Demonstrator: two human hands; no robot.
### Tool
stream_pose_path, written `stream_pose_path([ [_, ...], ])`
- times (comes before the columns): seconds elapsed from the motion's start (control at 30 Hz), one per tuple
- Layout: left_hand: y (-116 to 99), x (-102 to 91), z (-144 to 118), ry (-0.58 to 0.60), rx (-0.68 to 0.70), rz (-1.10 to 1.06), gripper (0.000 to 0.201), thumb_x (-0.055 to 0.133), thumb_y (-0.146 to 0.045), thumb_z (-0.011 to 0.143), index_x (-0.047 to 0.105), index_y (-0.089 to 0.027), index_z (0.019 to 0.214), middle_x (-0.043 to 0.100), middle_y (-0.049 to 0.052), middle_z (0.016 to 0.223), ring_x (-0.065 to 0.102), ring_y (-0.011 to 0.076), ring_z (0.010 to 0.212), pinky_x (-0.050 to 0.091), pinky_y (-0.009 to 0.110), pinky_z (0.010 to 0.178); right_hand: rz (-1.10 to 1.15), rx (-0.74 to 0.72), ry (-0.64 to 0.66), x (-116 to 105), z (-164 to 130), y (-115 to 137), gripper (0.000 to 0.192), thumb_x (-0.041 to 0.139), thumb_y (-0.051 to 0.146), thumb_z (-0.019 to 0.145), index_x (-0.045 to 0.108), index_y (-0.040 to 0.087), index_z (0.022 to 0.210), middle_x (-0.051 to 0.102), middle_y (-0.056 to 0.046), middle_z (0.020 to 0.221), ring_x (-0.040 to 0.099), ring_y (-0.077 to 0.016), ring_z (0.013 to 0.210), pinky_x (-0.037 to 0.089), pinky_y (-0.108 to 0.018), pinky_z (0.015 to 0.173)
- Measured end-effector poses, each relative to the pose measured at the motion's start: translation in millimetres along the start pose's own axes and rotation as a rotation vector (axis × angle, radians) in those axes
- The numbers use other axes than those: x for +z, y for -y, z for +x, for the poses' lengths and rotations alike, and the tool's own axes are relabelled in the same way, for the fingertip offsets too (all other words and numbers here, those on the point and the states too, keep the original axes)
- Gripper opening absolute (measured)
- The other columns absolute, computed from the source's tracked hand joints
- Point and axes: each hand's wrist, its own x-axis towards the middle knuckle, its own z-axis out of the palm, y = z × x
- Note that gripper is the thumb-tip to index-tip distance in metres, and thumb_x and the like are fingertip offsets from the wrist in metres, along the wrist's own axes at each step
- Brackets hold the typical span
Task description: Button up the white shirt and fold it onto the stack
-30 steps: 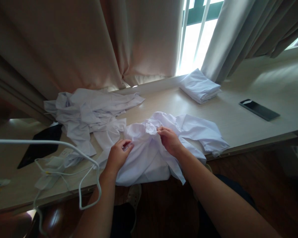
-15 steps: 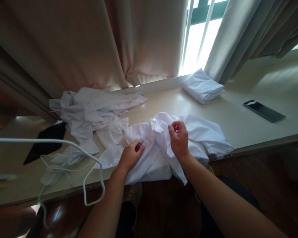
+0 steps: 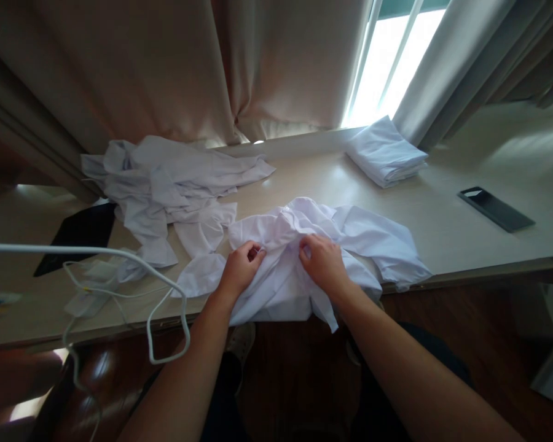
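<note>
Two hands, left hand (image 3: 240,270) and right hand (image 3: 321,265), pinch the crumpled white shirt (image 3: 304,258) on the table (image 3: 442,227).

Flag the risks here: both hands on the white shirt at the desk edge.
The crumpled white cotton shirt overhangs the pale wooden desk edge; gripped by the left hand and right hand, it might slide off. The looping white cable beside the left forearm could snag. The heap of rumpled white garments lies close and could get tangled in.
</note>
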Motion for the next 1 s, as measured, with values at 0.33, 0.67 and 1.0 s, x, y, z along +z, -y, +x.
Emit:
stream_pose_path([
  [0.33, -8, 1.2, -10, -0.057, -0.004, -0.098, 0.027, 0.061, -0.046, 0.089, 0.067, -0.021, 0.093, 0.064, 0.002, 0.077, 0.058, 0.0165, 0.071, 0.043, 0.027, 0.068, -0.108, -0.058, -0.214, -4, 0, -4, 0.019, 0.054, 0.013, 0.087, 0.063, 0.024, 0.100, 0.056, -0.008, 0.137, 0.040, -0.0319, 0.136, 0.019, -0.057, 0.114],
  [0.67, -13, 0.9, -10, -0.143, -0.052, -0.305, 0.025, 0.067, -0.043, 0.084, 0.063, -0.019, 0.087, 0.059, 0.001, 0.076, 0.054, 0.0140, 0.069, 0.043, 0.026, 0.067, -0.165, 0.004, -0.040, 29, -1, -3, 0.036, 0.066, 0.032, 0.083, 0.061, 0.016, 0.115, 0.062, -0.017, 0.115, 0.054, -0.0322, 0.107, 0.041, -0.044, 0.091],
  [1.0, -6, 5.9, -7, -0.139, -0.093, -0.427, 0.027, 0.069, -0.044, 0.084, 0.062, -0.018, 0.087, 0.061, 0.001, 0.079, 0.056, 0.0132, 0.072, 0.044, 0.025, 0.069, -0.273, 0.027, 0.063, 24, 6, -22, 0.012, 0.057, 0.019, 0.086, 0.069, 0.020, 0.090, 0.070, -0.015, 0.102, 0.058, -0.0332, 0.104, 0.038, -0.046, 0.083],
])
